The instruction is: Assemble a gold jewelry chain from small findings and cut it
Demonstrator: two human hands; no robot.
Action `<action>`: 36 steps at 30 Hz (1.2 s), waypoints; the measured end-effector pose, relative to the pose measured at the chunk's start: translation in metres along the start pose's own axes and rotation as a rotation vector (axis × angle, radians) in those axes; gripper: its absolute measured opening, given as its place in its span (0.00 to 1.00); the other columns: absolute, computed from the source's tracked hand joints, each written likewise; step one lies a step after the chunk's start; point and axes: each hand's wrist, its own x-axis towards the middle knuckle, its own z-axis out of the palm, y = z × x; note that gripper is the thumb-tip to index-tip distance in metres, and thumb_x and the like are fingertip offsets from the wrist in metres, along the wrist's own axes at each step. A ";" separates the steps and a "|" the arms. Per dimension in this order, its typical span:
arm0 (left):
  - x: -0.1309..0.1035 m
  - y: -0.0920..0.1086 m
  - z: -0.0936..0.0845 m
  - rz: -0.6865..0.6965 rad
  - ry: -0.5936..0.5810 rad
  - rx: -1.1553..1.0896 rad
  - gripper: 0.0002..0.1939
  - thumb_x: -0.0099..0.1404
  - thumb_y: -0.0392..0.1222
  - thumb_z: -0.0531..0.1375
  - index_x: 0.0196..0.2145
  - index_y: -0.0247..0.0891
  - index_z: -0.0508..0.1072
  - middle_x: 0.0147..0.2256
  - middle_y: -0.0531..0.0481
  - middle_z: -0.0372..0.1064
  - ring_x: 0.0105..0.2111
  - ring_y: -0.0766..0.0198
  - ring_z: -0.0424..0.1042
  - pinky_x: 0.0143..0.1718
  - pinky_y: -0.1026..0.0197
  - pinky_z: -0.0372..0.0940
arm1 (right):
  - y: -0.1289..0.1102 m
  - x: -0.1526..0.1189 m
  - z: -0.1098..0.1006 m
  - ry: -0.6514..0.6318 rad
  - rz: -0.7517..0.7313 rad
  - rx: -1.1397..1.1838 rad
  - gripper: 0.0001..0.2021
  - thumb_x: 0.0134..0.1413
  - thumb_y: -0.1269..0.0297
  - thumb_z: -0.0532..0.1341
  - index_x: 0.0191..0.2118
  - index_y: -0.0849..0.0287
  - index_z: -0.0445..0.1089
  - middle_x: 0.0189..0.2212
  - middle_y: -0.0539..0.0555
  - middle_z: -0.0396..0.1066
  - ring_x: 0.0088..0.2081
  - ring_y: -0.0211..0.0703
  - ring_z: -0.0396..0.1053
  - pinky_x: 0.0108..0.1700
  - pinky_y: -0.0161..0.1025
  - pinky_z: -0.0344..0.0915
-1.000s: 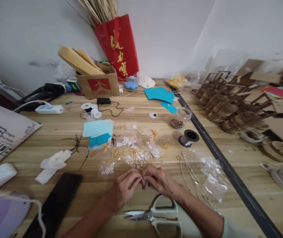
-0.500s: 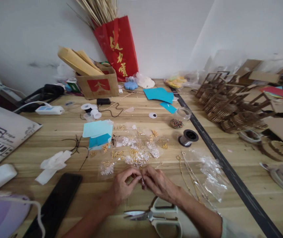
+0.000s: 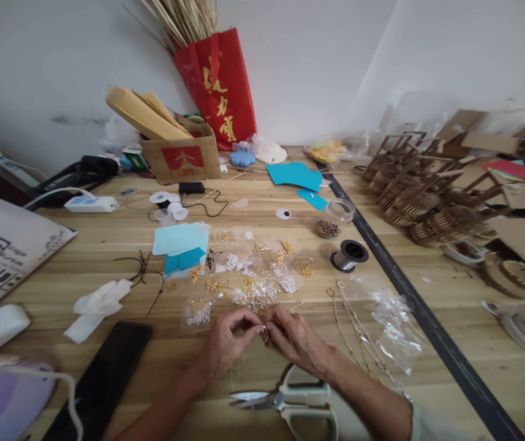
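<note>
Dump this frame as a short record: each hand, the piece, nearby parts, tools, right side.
Left hand: thumb and index pinch a small shiny piece
Right hand: fingertips at the same piece; grip partly hidden
Piece detail: too small to identify
Beyond hands: loose silver and gold bits
Nearer the wearer: scissors, lying flat, blades pointing left
Right of hands: chains, crumpled clear plastic
Left of hands: black phone
</note>
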 end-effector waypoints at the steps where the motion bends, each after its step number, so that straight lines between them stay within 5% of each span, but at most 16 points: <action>1: 0.000 0.000 0.000 -0.005 0.001 -0.002 0.04 0.57 0.35 0.60 0.26 0.34 0.72 0.24 0.49 0.72 0.25 0.64 0.71 0.29 0.65 0.67 | 0.000 0.000 0.000 0.006 -0.001 0.002 0.04 0.66 0.66 0.48 0.39 0.56 0.57 0.27 0.49 0.66 0.25 0.36 0.65 0.30 0.32 0.61; 11: 0.000 0.001 -0.001 -0.020 0.013 -0.017 0.04 0.57 0.36 0.60 0.25 0.34 0.73 0.24 0.49 0.72 0.25 0.65 0.71 0.28 0.66 0.66 | -0.001 0.002 -0.003 -0.009 -0.030 0.065 0.08 0.67 0.65 0.49 0.47 0.59 0.59 0.26 0.49 0.69 0.26 0.37 0.67 0.29 0.32 0.63; 26: 0.000 -0.001 -0.002 0.031 0.026 0.042 0.04 0.57 0.36 0.61 0.25 0.35 0.74 0.24 0.50 0.73 0.26 0.65 0.71 0.28 0.66 0.66 | 0.001 0.006 -0.004 0.154 -0.089 0.065 0.12 0.64 0.60 0.54 0.35 0.58 0.71 0.30 0.54 0.71 0.33 0.42 0.69 0.37 0.37 0.65; 31: 0.001 0.002 -0.002 0.120 0.044 0.110 0.05 0.58 0.34 0.60 0.26 0.35 0.73 0.25 0.49 0.74 0.26 0.64 0.72 0.30 0.65 0.67 | 0.002 0.005 0.004 0.152 0.052 0.315 0.14 0.64 0.56 0.53 0.37 0.60 0.69 0.28 0.53 0.71 0.21 0.35 0.68 0.25 0.33 0.65; 36: 0.000 0.002 0.000 0.221 0.088 0.169 0.07 0.61 0.36 0.60 0.25 0.35 0.74 0.25 0.49 0.74 0.26 0.64 0.72 0.31 0.64 0.67 | 0.004 0.005 0.010 0.155 0.173 0.435 0.16 0.63 0.51 0.53 0.37 0.61 0.65 0.20 0.50 0.72 0.20 0.38 0.72 0.22 0.31 0.65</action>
